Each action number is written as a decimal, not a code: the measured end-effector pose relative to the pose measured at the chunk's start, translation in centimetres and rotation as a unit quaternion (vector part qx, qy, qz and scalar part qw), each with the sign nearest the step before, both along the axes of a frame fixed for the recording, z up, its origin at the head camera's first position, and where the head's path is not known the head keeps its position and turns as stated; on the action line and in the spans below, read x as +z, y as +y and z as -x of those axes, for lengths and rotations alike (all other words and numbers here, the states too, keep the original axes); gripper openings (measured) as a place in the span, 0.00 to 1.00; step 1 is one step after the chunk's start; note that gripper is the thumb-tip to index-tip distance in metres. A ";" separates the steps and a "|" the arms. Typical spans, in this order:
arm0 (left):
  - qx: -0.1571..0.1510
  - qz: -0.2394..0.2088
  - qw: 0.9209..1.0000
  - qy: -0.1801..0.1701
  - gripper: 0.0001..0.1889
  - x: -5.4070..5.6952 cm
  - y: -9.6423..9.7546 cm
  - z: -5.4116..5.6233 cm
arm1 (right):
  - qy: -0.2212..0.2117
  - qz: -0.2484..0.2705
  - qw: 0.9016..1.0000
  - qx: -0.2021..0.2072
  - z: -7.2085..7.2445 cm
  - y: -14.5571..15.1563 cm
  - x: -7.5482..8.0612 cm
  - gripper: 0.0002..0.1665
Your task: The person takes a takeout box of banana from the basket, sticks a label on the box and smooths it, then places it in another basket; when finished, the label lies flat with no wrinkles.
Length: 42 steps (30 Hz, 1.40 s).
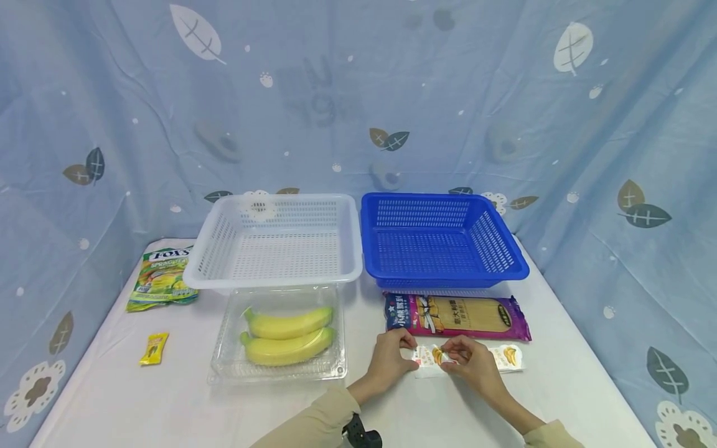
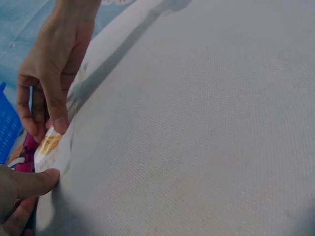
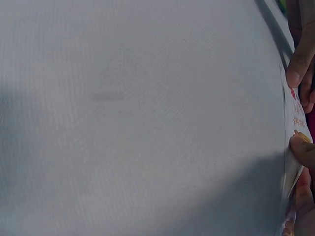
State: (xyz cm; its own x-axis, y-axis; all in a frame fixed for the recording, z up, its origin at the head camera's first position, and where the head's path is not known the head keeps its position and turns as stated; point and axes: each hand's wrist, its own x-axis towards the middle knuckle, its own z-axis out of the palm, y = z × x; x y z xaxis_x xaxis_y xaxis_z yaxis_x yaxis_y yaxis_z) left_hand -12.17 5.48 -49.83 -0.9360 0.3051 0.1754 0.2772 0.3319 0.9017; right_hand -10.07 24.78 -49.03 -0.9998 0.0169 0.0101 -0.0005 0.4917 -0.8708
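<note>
A white strip of banana-printed labels point(image 1: 511, 356) lies on the white table at the front right. My left hand point(image 1: 386, 359) pinches its left end between thumb and fingers. Further along, my right hand point(image 1: 475, 366) pinches a label by a banana picture. In the left wrist view that label point(image 2: 49, 147) bows up between the thumbs of both hands. The right wrist view has the right thumb point(image 3: 302, 149) pressed on the label's edge, with orange print beside it. The fingers under the strip are partly hidden.
Behind the strip lies a spaghetti packet point(image 1: 465, 314), below a blue basket point(image 1: 448, 279). A white basket point(image 1: 274, 281) stands left of it. Two bananas point(image 1: 288, 336) show through a clear plastic box point(image 1: 224, 367). Further left are a yellow wrapped candy point(image 1: 154, 349) and a green snack bag point(image 1: 162, 280).
</note>
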 end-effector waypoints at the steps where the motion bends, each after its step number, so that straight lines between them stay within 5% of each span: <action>1: 0.001 0.001 1.000 0.001 0.17 0.0 0.0 0.0 | 0.000 0.009 1.000 -0.004 0.0 0.0 -0.1 0.21; 6: 0.001 0.002 1.000 0.008 0.17 0.0 -0.1 -0.1 | 0.000 0.026 0.999 -0.029 -0.3 0.4 -0.7 0.21; 11: -0.003 -0.002 1.000 0.002 0.17 0.0 0.0 -0.1 | 0.011 -0.037 0.998 -0.052 -0.3 0.9 -1.3 0.24; 22: -0.004 0.002 1.000 0.001 0.17 0.2 0.0 0.0 | 0.044 -0.093 0.994 -0.021 -0.4 1.1 -1.5 0.21; 28: 0.001 0.004 1.000 0.003 0.17 0.1 -0.1 0.0 | 0.047 -0.076 0.996 0.005 -0.1 0.7 -1.0 0.16; 42: 0.000 0.003 1.000 0.005 0.17 0.0 -0.1 0.0 | 0.028 -0.009 0.999 -0.012 -0.2 -0.5 -0.4 0.18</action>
State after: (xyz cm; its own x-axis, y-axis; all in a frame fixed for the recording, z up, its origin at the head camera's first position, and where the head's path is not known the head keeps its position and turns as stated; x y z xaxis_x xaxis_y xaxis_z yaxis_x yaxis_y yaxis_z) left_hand -12.15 5.40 -49.81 -0.9342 0.3058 0.1839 0.2867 0.3365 0.8970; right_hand -9.83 24.28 -49.39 -0.9970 0.0394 0.0664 -0.0372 0.5083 -0.8604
